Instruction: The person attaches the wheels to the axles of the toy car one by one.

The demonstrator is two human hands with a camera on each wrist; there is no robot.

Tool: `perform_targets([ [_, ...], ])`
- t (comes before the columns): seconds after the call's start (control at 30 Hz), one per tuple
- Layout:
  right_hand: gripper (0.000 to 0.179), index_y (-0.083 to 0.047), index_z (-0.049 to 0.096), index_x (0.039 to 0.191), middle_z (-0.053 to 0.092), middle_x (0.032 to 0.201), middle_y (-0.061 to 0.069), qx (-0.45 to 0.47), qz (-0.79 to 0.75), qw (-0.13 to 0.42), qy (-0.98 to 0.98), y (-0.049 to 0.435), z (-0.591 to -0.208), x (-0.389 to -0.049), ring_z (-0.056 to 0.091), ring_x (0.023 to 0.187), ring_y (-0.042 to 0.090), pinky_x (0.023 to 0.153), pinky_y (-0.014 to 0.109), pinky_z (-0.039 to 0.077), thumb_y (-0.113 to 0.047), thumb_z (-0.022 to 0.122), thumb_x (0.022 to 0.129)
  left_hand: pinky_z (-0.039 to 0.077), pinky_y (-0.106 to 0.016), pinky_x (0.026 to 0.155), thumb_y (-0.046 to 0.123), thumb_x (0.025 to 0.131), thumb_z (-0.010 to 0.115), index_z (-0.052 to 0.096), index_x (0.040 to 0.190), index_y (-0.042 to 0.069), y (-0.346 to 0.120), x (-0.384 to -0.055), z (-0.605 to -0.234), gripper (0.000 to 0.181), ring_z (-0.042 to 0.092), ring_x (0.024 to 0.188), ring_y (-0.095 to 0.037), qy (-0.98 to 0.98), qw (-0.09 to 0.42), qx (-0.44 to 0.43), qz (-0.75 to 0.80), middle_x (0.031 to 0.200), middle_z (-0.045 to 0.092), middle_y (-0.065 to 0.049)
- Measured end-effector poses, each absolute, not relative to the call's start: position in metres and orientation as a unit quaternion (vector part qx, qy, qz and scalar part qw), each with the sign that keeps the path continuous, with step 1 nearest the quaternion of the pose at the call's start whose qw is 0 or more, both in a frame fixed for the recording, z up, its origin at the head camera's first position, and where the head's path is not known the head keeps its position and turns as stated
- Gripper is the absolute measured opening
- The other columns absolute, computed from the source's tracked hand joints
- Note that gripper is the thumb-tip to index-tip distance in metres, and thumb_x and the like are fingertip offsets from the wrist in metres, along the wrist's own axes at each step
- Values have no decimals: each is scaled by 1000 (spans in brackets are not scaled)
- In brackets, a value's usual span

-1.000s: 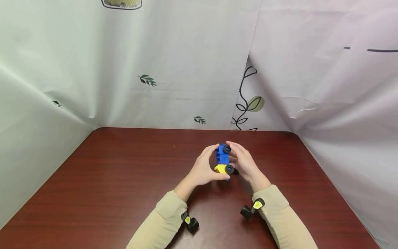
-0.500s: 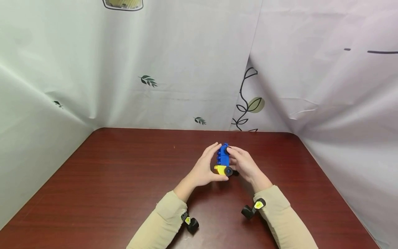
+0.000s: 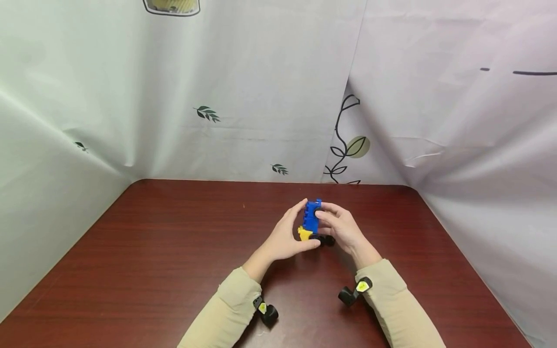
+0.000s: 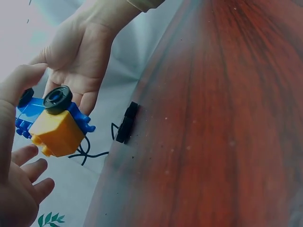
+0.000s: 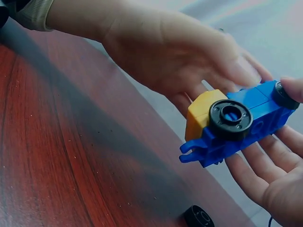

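Observation:
A blue-and-yellow toy car (image 3: 311, 220) built of blocks is held upright between both hands, its yellow end down. My left hand (image 3: 284, 238) spans it from the left, index finger by the upper blue end and thumb by the yellow end. From the right, my right hand (image 3: 345, 231) grips the upper part, with its thumb over a black wheel. In the right wrist view the other black wheel (image 5: 230, 119) on that side shows whole, beside a blue hook (image 5: 190, 152). The yellow block (image 4: 56, 134) is nearest in the left wrist view.
A loose black wheel (image 5: 199, 216) lies on the reddish-brown table (image 3: 183, 251). Small black pieces (image 4: 127, 124) also show there, close to a dark cord (image 4: 90, 153). White printed cloth (image 3: 261, 96) hangs behind and along the sides. Wrist cameras (image 3: 270, 315) sit on both sleeves.
The toy car has turned between the hands, so its wheels face less toward the head camera. My right thumb has come down over the upper wheel. The left hand has barely moved.

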State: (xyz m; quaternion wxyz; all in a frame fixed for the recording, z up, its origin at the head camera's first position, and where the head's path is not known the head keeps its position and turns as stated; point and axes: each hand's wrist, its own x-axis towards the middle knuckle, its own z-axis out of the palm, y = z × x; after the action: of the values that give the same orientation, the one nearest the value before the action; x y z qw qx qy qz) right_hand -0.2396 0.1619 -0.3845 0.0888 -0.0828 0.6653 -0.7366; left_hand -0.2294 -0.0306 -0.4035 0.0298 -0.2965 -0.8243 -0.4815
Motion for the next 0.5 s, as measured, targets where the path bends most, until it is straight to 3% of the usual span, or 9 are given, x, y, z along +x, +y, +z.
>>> perform_targets([
  [0.17,53,7,37,135,63,105,0,-95,-736,80,666,161,-385,-240,67,88,12,76,33,58,-12,60,92,44,-46,102,41,83,70,21,151,23,-32,-231,-404,86,36,138,-21,-815,22,-269,-512,150,35,-2],
  [0.37,49,6,42,131,64,101,-2,-115,-734,73,666,161,-387,-240,67,85,12,76,33,58,-7,64,89,37,-45,108,43,90,61,27,148,12,-32,-235,-403,74,39,137,-23,-798,6,-246,-550,148,40,-8],
  [0.5,49,2,45,130,64,106,1,-121,-716,67,684,161,-387,-240,68,88,14,82,40,56,-9,67,87,39,-44,106,46,93,55,35,145,13,-32,-237,-404,65,44,133,-26,-797,-1,-204,-568,145,44,-9],
])
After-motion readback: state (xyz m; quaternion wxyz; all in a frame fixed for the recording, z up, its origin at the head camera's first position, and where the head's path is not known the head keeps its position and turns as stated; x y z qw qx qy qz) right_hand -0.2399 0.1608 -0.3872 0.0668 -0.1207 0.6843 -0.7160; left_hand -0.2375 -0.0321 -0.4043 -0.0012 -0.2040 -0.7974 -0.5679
